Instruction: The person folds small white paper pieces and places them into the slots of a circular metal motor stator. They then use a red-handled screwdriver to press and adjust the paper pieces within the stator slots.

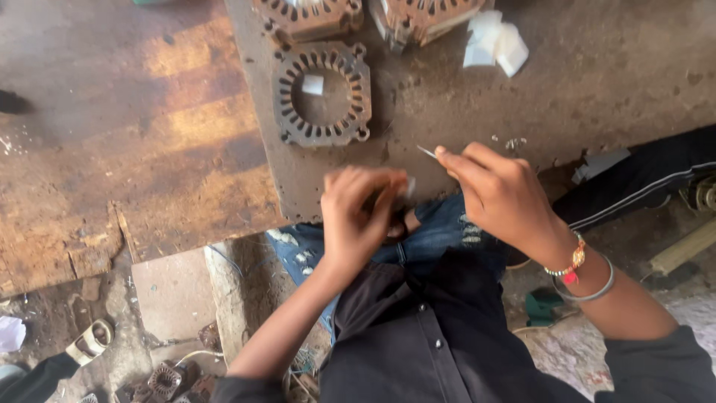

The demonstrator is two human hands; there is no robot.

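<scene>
Rusty bench (pixel 567 82); right hand (pixel 500 198) pinches thin strip (pixel 426 151) pointing up-left.

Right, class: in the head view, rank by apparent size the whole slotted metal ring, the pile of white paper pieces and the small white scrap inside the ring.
1. Slotted metal ring, clearly largest.
2. Pile of white paper pieces.
3. White scrap inside the ring, smallest.
All lie on the workbench, so nearness hardly skews this.

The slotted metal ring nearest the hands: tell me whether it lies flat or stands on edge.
Flat. The slotted metal ring lies face up on the worn bench, its full circle of slots visible.
</scene>
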